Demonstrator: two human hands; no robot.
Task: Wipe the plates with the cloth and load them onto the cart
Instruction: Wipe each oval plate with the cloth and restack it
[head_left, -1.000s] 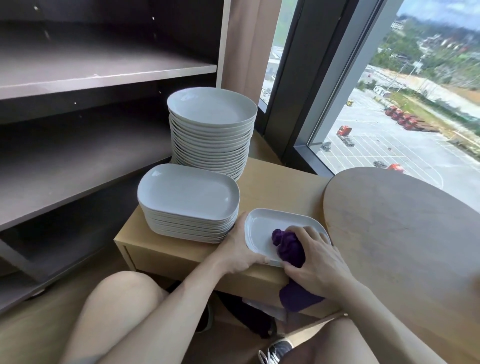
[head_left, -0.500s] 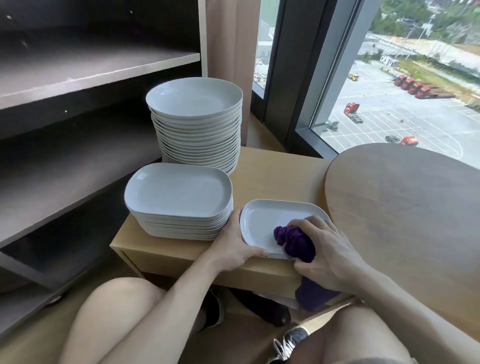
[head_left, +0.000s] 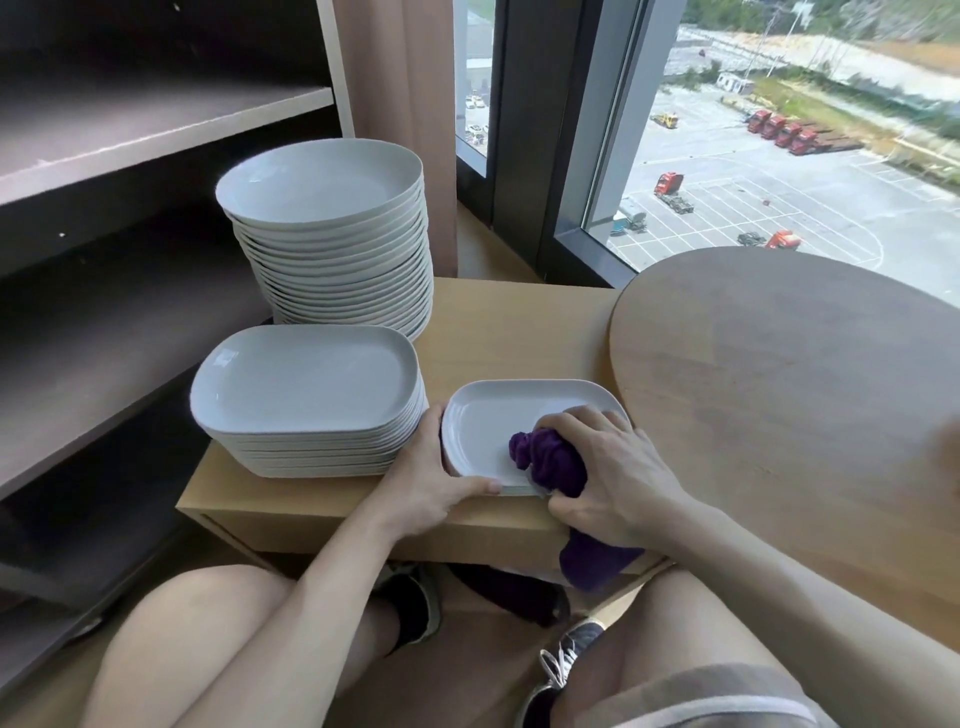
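A small white rectangular plate lies on the low wooden table near its front edge. My left hand grips the plate's near left rim, thumb along the front edge. My right hand holds a bunched purple cloth and presses it onto the plate's right half; the cloth's tail hangs below the table edge. To the left stands a stack of white oblong plates. Behind it rises a taller stack of round white plates.
Grey shelving fills the left side, with bare shelves. A round wooden tabletop overlaps the low table on the right. A window with a dark frame is behind. My knees and shoes are below the table.
My right hand has slid the cloth a little across the plate. The left hand keeps its grip on the rim. The camera has tilted slightly.
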